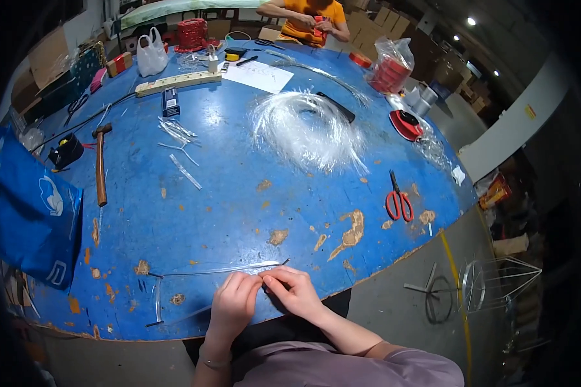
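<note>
My left hand [236, 301] and my right hand [293, 293] meet at the near edge of the blue table, fingertips pinched together. What they pinch is too small to make out. Right behind the fingers, a thin clear strip with dark ends [206, 269] runs leftward along the tabletop. A shorter strip with a dark tip [157, 302] lies left of my left hand. Farther right rest red-handled scissors [399, 200], blades pointing away. A big loose coil of clear shiny strands [303, 132] spreads over the table's middle.
At left are a blue bag [32, 213], a hammer [101, 164] and a tape measure [66, 151]. Beyond them sits a power strip [177, 82]. A person in orange [310, 19] works at the far edge. A wire frame [497, 284] stands on the floor at right.
</note>
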Tool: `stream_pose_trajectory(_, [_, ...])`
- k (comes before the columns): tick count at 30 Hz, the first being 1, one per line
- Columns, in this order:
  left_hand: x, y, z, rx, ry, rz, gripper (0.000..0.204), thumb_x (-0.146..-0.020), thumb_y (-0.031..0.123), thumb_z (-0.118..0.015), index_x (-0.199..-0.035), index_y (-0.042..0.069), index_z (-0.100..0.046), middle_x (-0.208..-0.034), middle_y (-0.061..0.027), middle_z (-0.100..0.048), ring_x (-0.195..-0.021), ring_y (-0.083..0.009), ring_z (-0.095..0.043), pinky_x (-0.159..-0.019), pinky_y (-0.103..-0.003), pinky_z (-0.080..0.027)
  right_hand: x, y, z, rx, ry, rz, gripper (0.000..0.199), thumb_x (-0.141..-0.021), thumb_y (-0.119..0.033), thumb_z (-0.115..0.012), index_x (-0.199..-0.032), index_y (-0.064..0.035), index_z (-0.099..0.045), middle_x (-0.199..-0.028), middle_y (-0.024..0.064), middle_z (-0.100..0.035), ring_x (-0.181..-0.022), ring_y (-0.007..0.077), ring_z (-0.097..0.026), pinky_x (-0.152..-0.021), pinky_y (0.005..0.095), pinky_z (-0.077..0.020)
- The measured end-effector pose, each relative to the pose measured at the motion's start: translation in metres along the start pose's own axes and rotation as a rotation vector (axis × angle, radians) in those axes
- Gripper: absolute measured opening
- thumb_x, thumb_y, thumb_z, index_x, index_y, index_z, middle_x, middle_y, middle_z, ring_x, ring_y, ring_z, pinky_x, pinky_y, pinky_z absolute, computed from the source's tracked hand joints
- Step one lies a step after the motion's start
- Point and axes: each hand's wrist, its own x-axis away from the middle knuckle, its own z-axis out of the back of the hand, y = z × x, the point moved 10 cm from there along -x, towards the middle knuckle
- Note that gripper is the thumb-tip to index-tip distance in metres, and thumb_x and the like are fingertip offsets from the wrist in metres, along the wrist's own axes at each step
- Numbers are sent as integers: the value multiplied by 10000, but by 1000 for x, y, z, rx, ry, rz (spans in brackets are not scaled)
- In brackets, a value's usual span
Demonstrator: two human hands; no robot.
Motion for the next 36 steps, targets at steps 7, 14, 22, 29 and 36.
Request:
stream_pose_trajectory(7, [-1,-1,2,121,-29,54,85,-734,-4,-560,-818,3,-577,-753,-107,-544,-699,-270,-548,-596,-333,-452,6,9,2,-89,-34,-79,123,-802,-71,-573,-882,9,-621,-825,107,-618,-724,177,-604,-622,256,-466])
stream_pose_trajectory(14, [2,-11,-5,146,-73,56,175,-723,-21,-582,-897,-7,-601,-798,-113,-580,-725,-245,-576,-620,-291,-460,7,6,4,-127,-47,-1,106,-791,-40,-583,-877,9,-622,-832,97,-618,-733,161,-601,-631,249,-469])
stream_pose_trajectory(22, [3,-18,-18,104,-190,75,171,-710,22,-610,-881,15,-612,-820,-100,-585,-731,-256,-572,-632,-311,-463,9,-6,5,-56,-27,123,106,-775,-34,-600,-871,5,-622,-842,97,-619,-735,176,-605,-631,251,-472])
stream_pose_trajectory(29, [2,-20,-17,113,-96,96,118,-704,38,-617,-821,26,-610,-802,-96,-591,-723,-264,-571,-615,-325,-461,9,-19,8,84,-14,241,125,-751,-25,-617,-874,-4,-617,-834,103,-608,-720,209,-602,-626,272,-477])
stream_pose_trajectory(36, [0,-21,-19,93,-73,167,94,-711,54,-610,-805,47,-613,-781,-76,-591,-708,-258,-576,-596,-317,-456,9,-23,13,181,-20,305,132,-734,-12,-618,-866,-9,-609,-824,106,-590,-702,236,-596,-603,294,-479])
